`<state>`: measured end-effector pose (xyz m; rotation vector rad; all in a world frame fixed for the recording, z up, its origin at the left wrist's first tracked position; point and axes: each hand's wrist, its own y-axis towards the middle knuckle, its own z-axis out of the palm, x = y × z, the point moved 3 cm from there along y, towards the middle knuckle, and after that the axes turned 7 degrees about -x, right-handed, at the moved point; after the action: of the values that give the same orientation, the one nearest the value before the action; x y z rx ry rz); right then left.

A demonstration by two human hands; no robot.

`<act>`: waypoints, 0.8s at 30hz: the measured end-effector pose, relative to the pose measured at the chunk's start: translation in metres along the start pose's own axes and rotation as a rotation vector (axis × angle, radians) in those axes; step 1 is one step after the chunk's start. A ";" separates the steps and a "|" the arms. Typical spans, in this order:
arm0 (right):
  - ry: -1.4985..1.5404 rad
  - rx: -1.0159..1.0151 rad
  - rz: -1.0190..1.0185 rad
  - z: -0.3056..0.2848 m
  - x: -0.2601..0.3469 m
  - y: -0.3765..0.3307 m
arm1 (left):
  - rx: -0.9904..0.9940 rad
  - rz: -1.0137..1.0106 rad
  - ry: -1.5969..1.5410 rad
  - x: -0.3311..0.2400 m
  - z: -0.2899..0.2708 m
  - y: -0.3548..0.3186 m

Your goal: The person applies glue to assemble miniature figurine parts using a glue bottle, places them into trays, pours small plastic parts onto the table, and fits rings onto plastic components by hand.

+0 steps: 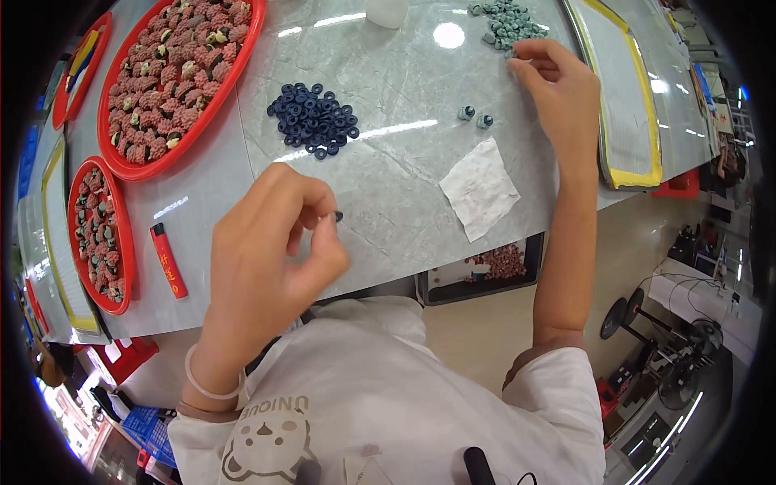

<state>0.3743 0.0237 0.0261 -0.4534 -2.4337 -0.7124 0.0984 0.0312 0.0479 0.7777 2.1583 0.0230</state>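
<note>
My left hand (275,242) is raised over the near part of the table, its thumb and forefinger pinching a small dark ring (339,216). Farther off lies a heap of dark blue rings (312,117). My right hand (562,89) reaches to the edge of a heap of small grey-green pieces (511,23), thumb and forefinger closed around one grey-green piece (510,54). Between the hands stand two small grey-green pieces with dark tops, one (466,113) just left of the other (485,121). A crumpled white tissue (481,190) lies in front of them.
Red trays, one large (242,74) and one small (128,279), hold pinkish clustered pieces at left. A red lighter (168,260) lies nearby. A white rounded object (386,11) stands at the back. Yellow-edged frames flank the table (380,186); a black bin (482,297) sits below its edge.
</note>
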 end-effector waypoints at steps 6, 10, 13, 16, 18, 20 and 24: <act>-0.098 -0.017 -0.211 0.009 0.007 -0.002 | 0.035 -0.265 -0.496 0.001 -0.012 -0.016; 0.737 0.065 0.317 -0.007 0.026 -0.026 | 0.074 -0.335 -0.738 -0.001 -0.017 -0.022; 1.236 0.246 0.369 -0.018 0.065 -0.063 | 0.130 -0.375 -0.833 -0.004 -0.016 -0.022; 1.286 0.541 0.342 -0.004 0.095 -0.090 | 0.181 -0.305 -0.787 -0.008 -0.008 -0.022; 1.240 0.528 0.357 0.001 0.104 -0.099 | 0.191 -0.243 -0.733 -0.008 -0.006 -0.023; 1.192 0.530 0.360 0.005 0.112 -0.104 | 0.181 -0.100 -0.619 -0.007 -0.007 -0.023; 1.097 0.432 0.253 0.003 0.117 -0.107 | 0.154 -0.141 -0.604 -0.007 -0.010 -0.028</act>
<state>0.2320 -0.0416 0.0520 -0.1169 -1.3852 -0.1926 0.0802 0.0075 0.0518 0.6152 1.6409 -0.4058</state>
